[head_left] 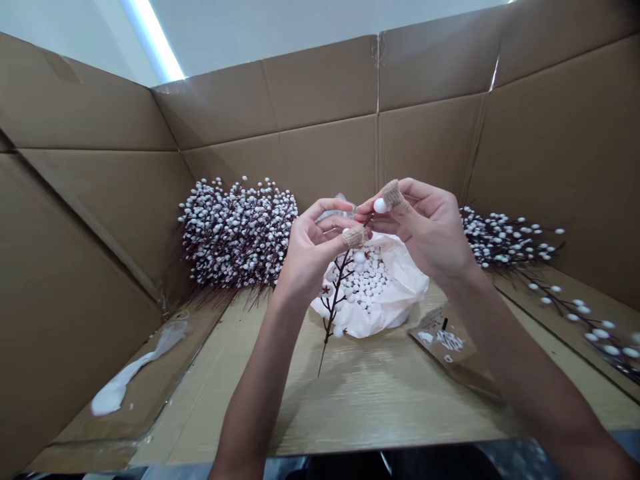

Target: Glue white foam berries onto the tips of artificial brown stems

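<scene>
My left hand, a strip of coarse brown tape around its thumb, pinches a dark artificial berry branch near its top. The branch hangs tilted, its bare stem end downward, with several white balls on its twigs. Close against it, my right hand is closed in a pinch, also with a taped thumb. A white foam ball sits at those fingertips, beside the twig tip; whether it is on the twig I cannot tell. Behind and below the hands lies an open white plastic bag full of loose white balls.
Tall cardboard walls enclose the table. A big pile of white-berry branches lies back left, a smaller bunch back right. A brown cardboard piece with white smears lies right, a white-smeared plastic strip left.
</scene>
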A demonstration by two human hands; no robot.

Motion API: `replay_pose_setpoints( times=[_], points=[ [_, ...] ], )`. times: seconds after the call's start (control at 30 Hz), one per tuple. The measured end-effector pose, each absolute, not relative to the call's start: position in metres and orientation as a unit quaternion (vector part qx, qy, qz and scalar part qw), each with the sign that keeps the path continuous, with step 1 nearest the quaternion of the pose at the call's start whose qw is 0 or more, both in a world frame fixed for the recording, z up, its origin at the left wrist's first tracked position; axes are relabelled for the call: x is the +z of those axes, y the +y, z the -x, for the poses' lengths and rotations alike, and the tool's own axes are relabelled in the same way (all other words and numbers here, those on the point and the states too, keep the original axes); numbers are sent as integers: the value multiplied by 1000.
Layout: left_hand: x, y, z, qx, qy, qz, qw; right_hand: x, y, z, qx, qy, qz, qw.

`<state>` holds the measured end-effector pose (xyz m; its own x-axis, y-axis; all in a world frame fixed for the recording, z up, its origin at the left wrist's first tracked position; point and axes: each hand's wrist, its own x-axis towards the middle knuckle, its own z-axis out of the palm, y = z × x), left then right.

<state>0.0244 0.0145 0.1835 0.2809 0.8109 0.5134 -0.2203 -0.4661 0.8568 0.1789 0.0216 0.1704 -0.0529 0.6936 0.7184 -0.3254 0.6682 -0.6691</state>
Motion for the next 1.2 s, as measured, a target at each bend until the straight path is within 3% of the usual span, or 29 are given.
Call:
replay_pose_setpoints(
  times=[1.2],
  points=[
    [180,13,-26,574,239,-652,434,163,25,-172,334,-625,185,681]
  ],
)
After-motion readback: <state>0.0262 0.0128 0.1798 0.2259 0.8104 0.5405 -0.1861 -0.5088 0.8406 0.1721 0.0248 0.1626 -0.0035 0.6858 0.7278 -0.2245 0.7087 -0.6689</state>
